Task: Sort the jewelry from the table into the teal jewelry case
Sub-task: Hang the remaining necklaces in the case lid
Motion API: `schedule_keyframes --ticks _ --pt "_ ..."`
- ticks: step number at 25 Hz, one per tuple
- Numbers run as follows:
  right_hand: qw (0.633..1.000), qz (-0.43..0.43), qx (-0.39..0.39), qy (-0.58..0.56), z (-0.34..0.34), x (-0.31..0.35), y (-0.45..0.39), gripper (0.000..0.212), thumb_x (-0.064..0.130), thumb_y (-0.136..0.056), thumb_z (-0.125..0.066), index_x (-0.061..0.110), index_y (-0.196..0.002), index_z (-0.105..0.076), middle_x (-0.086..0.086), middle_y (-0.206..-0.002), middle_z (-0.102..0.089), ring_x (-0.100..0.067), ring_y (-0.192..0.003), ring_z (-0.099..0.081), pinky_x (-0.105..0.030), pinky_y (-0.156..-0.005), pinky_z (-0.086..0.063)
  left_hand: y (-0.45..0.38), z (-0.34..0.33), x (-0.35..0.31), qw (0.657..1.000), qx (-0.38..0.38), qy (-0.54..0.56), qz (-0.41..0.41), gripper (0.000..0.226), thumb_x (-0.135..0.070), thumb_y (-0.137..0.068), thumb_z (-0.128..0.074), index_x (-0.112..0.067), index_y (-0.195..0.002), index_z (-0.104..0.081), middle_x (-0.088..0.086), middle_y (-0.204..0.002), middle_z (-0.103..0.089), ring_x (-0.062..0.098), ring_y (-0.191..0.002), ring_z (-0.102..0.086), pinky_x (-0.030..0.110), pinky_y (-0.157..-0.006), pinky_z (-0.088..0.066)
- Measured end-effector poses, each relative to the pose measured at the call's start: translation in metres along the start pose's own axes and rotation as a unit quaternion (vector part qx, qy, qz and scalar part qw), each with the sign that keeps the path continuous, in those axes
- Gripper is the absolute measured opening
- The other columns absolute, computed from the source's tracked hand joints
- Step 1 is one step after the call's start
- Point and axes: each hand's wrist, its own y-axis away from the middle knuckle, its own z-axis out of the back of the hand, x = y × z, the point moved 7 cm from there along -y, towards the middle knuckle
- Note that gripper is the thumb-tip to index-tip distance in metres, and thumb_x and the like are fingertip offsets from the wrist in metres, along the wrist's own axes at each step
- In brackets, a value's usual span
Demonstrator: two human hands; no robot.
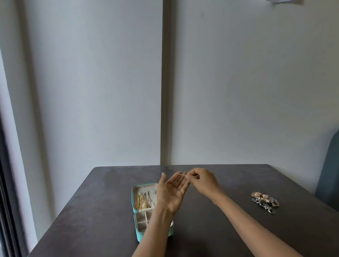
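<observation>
- While the left hand (173,191) lies palm-up with fingers spread just right of the case (148,210), the right hand (202,180) pinches a thin chain (180,176) over the left fingertips, mid-frame.
- Chain: pinkish, fine, partly blurred; it seems to drape from the right pinch across the left fingers. I cannot tell whether it is knotted or whether a clasp is being worked.
- Judgement: the open palm serves as a tray, so the chain can be straightened or gathered without dropping onto the desk (91,231).
- Case: teal, open flat, left of centre, lid half toward the wall. Upper half already holds gold chains (140,201) and some paler pieces; lower half shows cream dividers, its compartments partly hidden by the left forearm.
- Remaining jewelry: a small pile (265,201) of rose-gold and silver pieces at the lower right of the frame, well apart from the case and both hands.
- Judgement: sorting is partway done; the chains went in first, and the pile is untouched for now.
- Judgement: the hands hover beside the upper half, probably because the chain belongs with the other chains there.
- Risk: a fine chain can snag or tangle with those already laid in; lay it down lengthwise.
</observation>
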Motion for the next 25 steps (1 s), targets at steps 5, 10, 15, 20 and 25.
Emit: schedule_keyframes --ticks 5,10,15,20,25 --pt "0.985 -0.037 0.025 -0.167 -0.022 0.015 -0.007 0.015 0.018 -0.095 -0.051 0.014 -0.086 -0.061 0.005 -0.079 -0.067 -0.007 -0.072 -0.058 -0.023 -0.074 -0.046 0.002 0.009 -0.026 0.997 -0.034 -0.067 0.035 0.035 -0.018 -0.099 -0.037 0.009 -0.092 -0.059 0.024 -0.076 -0.07 0.032 -0.067 -0.071 0.036 -0.061 -0.06" --pt "0.982 -0.028 0.08 -0.167 -0.037 0.04 -0.016 0.017 0.017 -0.095 -0.049 0.018 -0.082 -0.059 0.006 -0.073 -0.062 -0.004 -0.065 -0.053 -0.014 -0.057 -0.04 0.011 0.02 -0.056 0.97 -0.057 -0.231 0.047 0.025 -0.011 -0.097 -0.046 0.006 -0.087 -0.062 0.018 -0.077 -0.07 0.029 -0.063 -0.07 0.033 -0.059 -0.06" --pt "0.989 0.005 0.117 -0.094 -0.044 0.059 -0.024 0.014 0.015 -0.092 -0.055 0.011 -0.089 -0.068 0.006 -0.071 -0.061 -0.004 -0.065 -0.052 -0.015 -0.056 -0.039 0.012 0.012 -0.102 0.808 -0.094 -0.568 -0.127 0.009 -0.008 -0.088 -0.062 -0.003 -0.093 -0.067 0.009 -0.079 -0.062 0.012 -0.062 -0.054 0.015 -0.053 -0.045" --pt "0.989 0.015 0.131 -0.059 -0.048 0.066 -0.026 0.013 0.017 -0.089 -0.06 0.01 -0.089 -0.07 0.006 -0.069 -0.062 -0.005 -0.063 -0.052 -0.017 -0.054 -0.04 0.006 0.0 -0.104 0.747 0.032 -0.646 -0.154 0.028 0.009 -0.082 -0.059 0.008 -0.11 -0.064 0.014 -0.095 -0.068 0.002 -0.072 -0.065 0.017 -0.078 -0.052" --pt "0.993 0.023 0.111 -0.045 -0.042 0.064 -0.027 0.011 0.017 -0.084 -0.067 0.01 -0.088 -0.074 0.004 -0.068 -0.064 -0.001 -0.055 -0.049 -0.014 -0.051 -0.041 0.002 0.01 -0.115 0.698 -0.035 -0.686 -0.204 0.026 -0.017 -0.074 -0.077 -0.008 -0.099 -0.073 0.01 -0.088 -0.075 0.019 -0.086 -0.07 0.044 -0.091 -0.052"
